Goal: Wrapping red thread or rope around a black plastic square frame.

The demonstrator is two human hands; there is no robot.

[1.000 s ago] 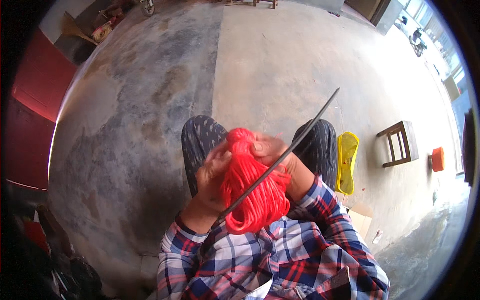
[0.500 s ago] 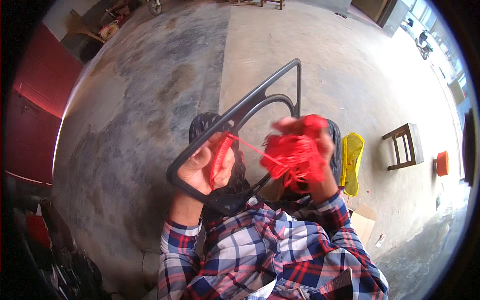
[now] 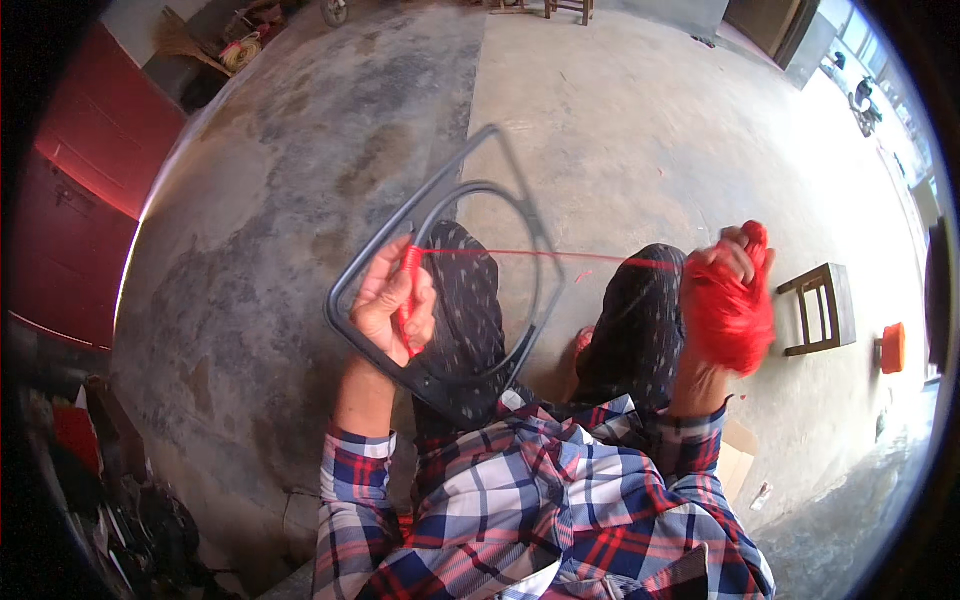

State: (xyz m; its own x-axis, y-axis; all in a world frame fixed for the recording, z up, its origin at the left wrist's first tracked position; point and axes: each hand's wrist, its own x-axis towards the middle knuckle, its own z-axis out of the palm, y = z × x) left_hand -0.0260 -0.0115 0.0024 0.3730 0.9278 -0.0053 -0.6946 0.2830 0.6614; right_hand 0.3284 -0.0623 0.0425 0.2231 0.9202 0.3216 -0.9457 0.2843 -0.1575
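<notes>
A dark grey plastic frame (image 3: 372,262) with a pointed top and a round inner ring is up in front of my lap, its far side smeared by motion. My left hand (image 3: 385,305) is closed around one side of it, where red cord is wound tightly in a short coil (image 3: 409,300). From the top of that coil a taut strand of red cord (image 3: 540,254) runs across to the right. My right hand (image 3: 738,262) is closed on a thick bundle of red cord (image 3: 735,325), which hangs over the hand and wrist.
My knees in dark patterned trousers (image 3: 635,310) are below the hands. On the concrete floor (image 3: 620,130) to the right stand a small wooden stool (image 3: 835,305) and an orange object (image 3: 893,348). Cardboard (image 3: 735,460) lies by my right elbow. Red doors (image 3: 85,210) are at the left.
My right hand has swung out to the right with the cord bundle, and the strand is longer and straight. The frame has tilted left. A yellow object by my right knee is no longer visible.
</notes>
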